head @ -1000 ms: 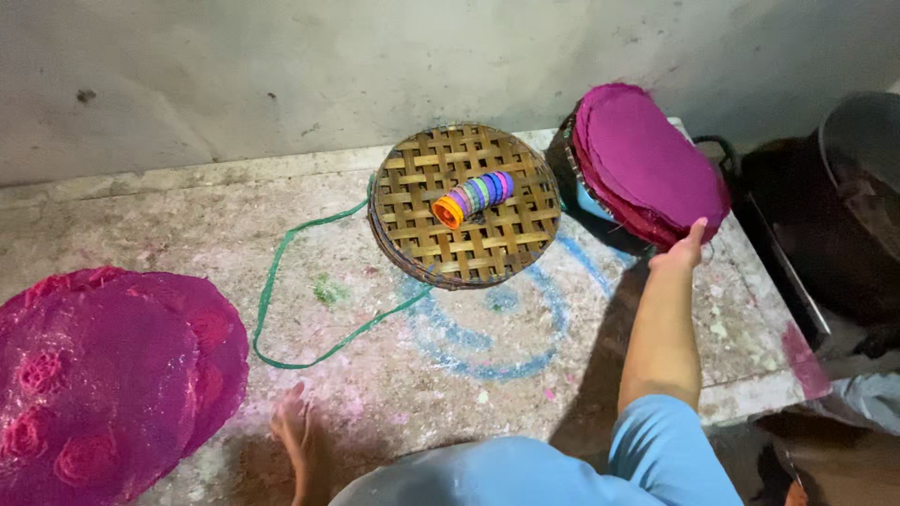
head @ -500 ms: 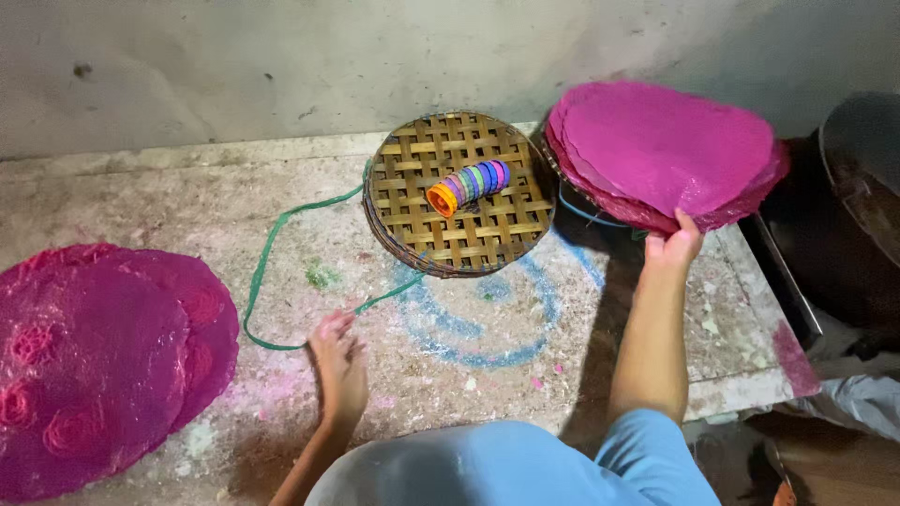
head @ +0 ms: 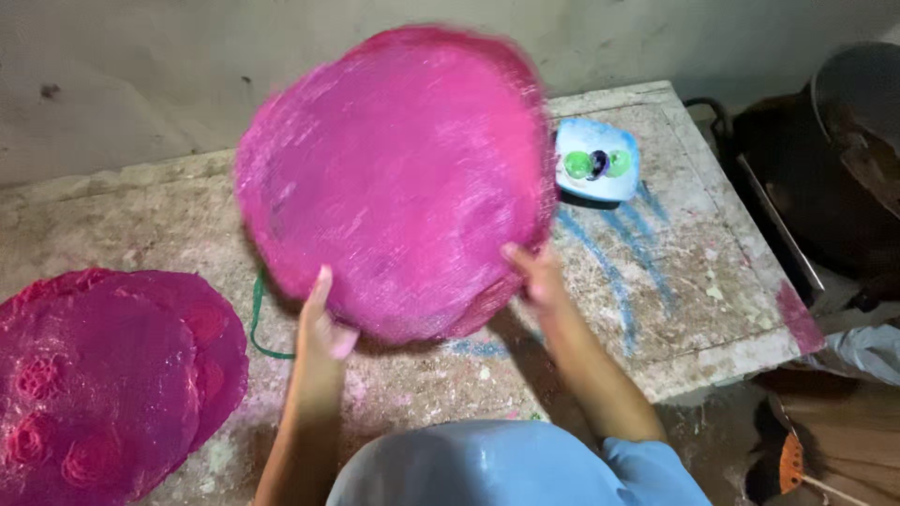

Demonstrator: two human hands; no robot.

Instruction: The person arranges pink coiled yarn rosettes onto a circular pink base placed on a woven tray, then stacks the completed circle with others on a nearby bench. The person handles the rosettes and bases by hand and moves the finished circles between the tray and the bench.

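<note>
Head view: both hands grip a broad round magenta woven sheet (head: 398, 183) above the speckled stone slab (head: 712, 309). The left hand (head: 323, 323) and right hand (head: 534, 276) pinch its lower rim. Next comes judging a careful, flat laying.

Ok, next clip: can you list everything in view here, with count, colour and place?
Large round disc: one, pink, held up over the middle of the table, blurred.
Stacked round sheets: a pile, count unclear, pink with raised patterns, table's left end.
Shallow dish: one, pale blue, holding two green blobs and one dark one, far right of the table.
Cord: one, green, partly hidden under the disc.
Table: one, grey stone, stained with blue streaks and pink powder.
Dark pot: one, right edge, off the table.
Left hand: grip on the disc's lower edge.
Right hand: grip on the disc's lower right edge.
</note>
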